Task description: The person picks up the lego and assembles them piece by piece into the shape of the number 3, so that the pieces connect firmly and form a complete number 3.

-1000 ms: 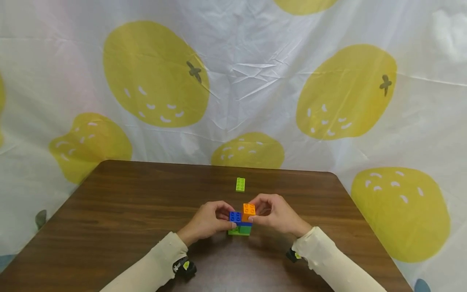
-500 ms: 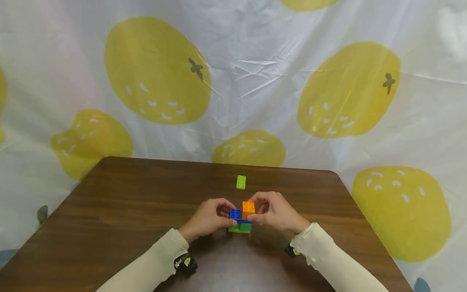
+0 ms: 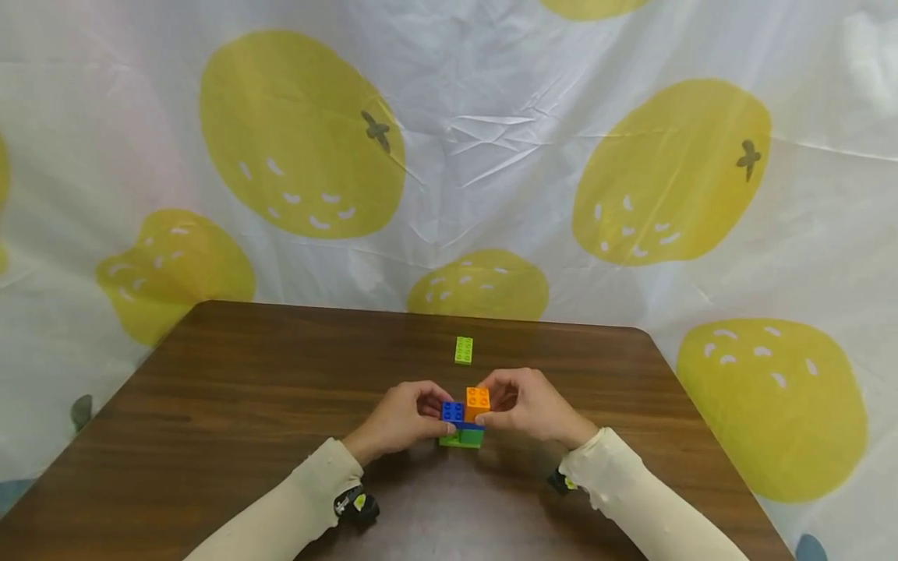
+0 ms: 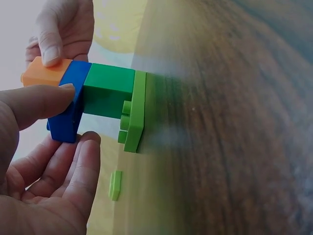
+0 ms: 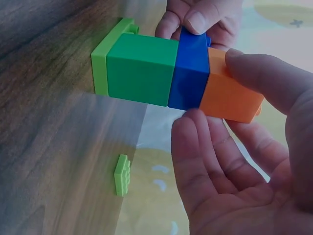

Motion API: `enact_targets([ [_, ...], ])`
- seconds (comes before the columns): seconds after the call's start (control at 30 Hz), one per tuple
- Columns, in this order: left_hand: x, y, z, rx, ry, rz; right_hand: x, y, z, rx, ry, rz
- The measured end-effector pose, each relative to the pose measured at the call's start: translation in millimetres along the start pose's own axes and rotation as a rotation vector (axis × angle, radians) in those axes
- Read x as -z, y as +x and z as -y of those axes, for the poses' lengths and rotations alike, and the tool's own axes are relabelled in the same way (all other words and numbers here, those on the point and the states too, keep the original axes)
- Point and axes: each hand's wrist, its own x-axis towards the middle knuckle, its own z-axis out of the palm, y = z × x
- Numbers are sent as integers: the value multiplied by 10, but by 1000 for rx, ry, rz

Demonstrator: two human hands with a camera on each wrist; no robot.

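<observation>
A small stack of toy building bricks stands near the middle of the table. At its bottom is a light green plate (image 4: 139,115), with a green brick (image 5: 142,68) on one end. Across the green brick lies a blue brick (image 3: 452,411), its free end jutting out to the left. An orange brick (image 3: 479,400) sits on the blue brick's right end. My left hand (image 3: 403,419) pinches the jutting end of the blue brick between thumb and fingers. With thumb and fingers, my right hand (image 3: 529,411) grips the orange brick from the right.
Another light green plate (image 3: 464,351) lies on the brown wooden table (image 3: 281,374), behind the stack. A pale curtain (image 3: 484,195) printed with yellow fruit hangs at the table's far edge.
The orange brick and right hand have shifted very slightly, and the brick now sits straight on the blue one. Both hands keep their hold. The whole head view has moved a little.
</observation>
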Motion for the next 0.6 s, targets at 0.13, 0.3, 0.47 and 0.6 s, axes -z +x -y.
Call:
enact_targets([
  [0.13,-4,-5,1,-5,-1,0,-6,-9,-11,2,30,-8],
  [0.3,-9,-5,2,-7,-2,2,5,-9,-19,-15,39,0],
  [0.47,-18,6,10,-7,-8,-1,49,-7,-12,-21,53,-1],
  [0.6,-17,15,15,-10,2,-8,96,-4,11,-3,50,-16],
])
